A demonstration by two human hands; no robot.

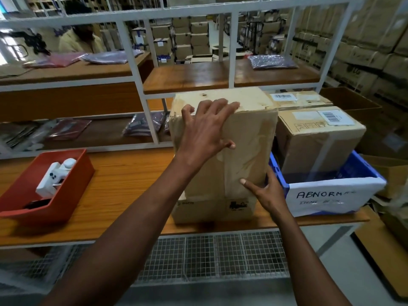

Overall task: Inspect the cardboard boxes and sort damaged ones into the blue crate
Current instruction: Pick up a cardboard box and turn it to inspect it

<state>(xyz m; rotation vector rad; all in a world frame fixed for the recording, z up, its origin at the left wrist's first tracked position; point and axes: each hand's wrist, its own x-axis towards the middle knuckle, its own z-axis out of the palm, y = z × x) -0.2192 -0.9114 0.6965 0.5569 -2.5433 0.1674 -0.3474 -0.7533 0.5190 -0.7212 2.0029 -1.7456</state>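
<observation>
Tall cardboard box point(225, 155) stands upright on the counter point(123, 184), dead centre. Left hand point(205, 131) lies over its upper front, fingers spread wide, no grip closed. Right hand point(265, 193) presses open fingers at its lower right edge. Blue crate point(362, 171) sits at three o'clock, just beside, carrying another box point(318, 140).

a wooden desk point(123, 184) stands in a warehouse, with a white metal frame point(136, 69) carrying wooden shelves point(198, 76) behind it. wire mesh point(212, 255) runs under the desk's front edge above a pale grey floor point(344, 272). daylight glares at far left.
</observation>
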